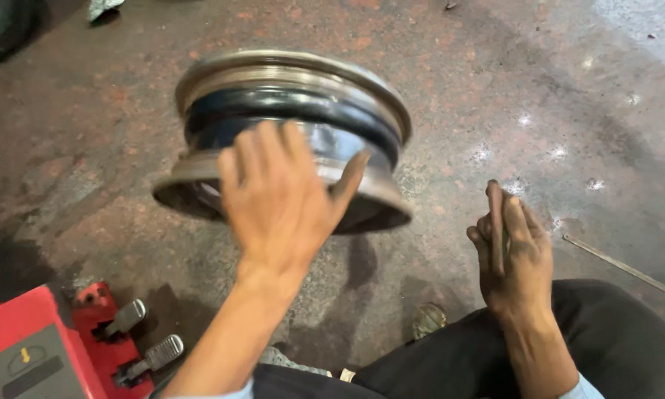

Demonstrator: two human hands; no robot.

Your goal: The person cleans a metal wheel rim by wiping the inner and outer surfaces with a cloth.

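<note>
A bare steel wheel rim (pixel 295 81), grey with a dark band around its barrel, is tilted and blurred above the stained concrete floor, with a shadow under its near edge. My left hand (pixel 277 199) lies flat against the rim's near side, fingers spread and thumb on the lower flange, not wrapped around it. My right hand (pixel 513 251), dirty and holding nothing, hovers to the right of the rim above my knee, fingers pointing up and loosely together. Most of the rim's inner face is hidden behind my left hand.
A red machine (pixel 29 347) with two metal foot pedals (pixel 151 355) stands at the bottom left. A thin metal rod (pixel 620 266) lies on the floor at the right. Part of a dark tyre (pixel 4 26) shows top left. My dark-trousered leg (pixel 605 325) fills the bottom right.
</note>
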